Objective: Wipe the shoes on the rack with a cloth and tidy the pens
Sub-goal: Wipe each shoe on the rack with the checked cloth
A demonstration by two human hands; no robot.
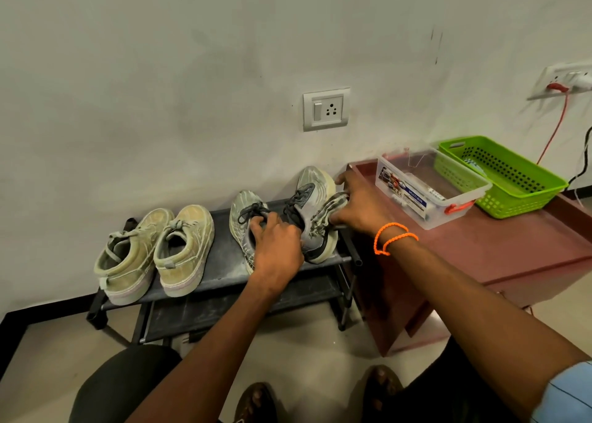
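The tilted grey trainer (315,227) is gripped by the right hand (358,209) and steadied by the curled left hand (277,246) — no cloth is seen; the pens are judged untouched.

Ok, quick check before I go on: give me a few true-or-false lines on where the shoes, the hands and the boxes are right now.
1. Two pairs of shoes sit on the top shelf of the rack. True.
2. The left hand rests on the beige shoes. False: it is on the grey running shoes.
3. The right hand presses a striped cloth against the right grey shoe. True.
4. The green basket stands on the floor. False: it sits on the reddish-brown table.
5. The clear plastic box is beside the green basket, nearer the rack. True.
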